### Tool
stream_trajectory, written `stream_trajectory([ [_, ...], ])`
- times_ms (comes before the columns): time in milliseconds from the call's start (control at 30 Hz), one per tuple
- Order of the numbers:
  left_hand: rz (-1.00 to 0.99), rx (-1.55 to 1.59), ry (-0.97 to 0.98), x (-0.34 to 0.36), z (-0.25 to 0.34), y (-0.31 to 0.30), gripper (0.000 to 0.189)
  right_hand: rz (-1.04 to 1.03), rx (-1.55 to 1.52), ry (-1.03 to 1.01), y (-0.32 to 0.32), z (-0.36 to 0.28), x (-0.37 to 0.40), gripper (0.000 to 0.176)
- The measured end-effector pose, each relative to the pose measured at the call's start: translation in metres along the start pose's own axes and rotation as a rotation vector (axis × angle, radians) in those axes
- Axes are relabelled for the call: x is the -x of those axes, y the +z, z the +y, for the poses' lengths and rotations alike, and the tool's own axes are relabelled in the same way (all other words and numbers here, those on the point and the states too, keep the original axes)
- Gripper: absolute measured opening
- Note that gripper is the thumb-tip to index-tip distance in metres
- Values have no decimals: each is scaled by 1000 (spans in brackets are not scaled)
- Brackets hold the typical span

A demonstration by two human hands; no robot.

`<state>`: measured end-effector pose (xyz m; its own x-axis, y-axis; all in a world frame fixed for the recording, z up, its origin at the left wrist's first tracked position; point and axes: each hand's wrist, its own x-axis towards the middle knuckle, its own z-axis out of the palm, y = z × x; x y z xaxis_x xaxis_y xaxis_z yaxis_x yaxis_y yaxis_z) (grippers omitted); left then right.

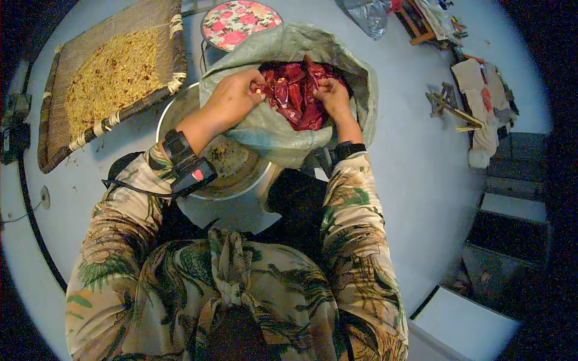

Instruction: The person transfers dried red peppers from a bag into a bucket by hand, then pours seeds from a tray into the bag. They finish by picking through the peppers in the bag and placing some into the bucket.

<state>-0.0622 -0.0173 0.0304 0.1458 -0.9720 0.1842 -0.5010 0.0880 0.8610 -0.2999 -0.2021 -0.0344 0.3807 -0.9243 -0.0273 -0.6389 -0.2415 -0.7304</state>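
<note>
Dried red chilies [292,96] fill the mouth of a pale green woven sack [289,141], whose rim is rolled open. My left hand [235,96] is at the left side of the opening, its fingers closed on a piece of dried red chili with a small yellow spot at the fingertips. On the opposite side, my right hand [335,98] pinches a long dark red chili by thumb and fingers above the pile. Below the sack stands a wide metal basin [265,174] with dark bits on its bottom, partly hidden by my left forearm and the sack.
To the left, a framed woven tray [51,126] holds a spread of yellow seeds. A round stool with a floral top [241,24] stands behind the sack. Farther right are a plastic bag [368,15], a small wooden stool [421,30], cloths [475,84] and dark steps [512,180].
</note>
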Motion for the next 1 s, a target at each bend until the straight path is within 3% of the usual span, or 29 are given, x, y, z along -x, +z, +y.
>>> stream_trajectory([
  [300, 8, -26, -6, 0, -2, 0, 23, -132, -475, 29, -12, -10, 2, 21],
  [500, -32, 91, -41, 0, 2, 4, 33, -235, -802, 224, -25, -51, 17, 27],
  [600, -71, 142, -10, 0, 4, 5, 37, -264, -898, 187, -22, -56, 17, 31],
  [1000, -120, 91, 20, 1, 11, 2, 36, -337, -919, 273, -16, -94, 36, 35],
])
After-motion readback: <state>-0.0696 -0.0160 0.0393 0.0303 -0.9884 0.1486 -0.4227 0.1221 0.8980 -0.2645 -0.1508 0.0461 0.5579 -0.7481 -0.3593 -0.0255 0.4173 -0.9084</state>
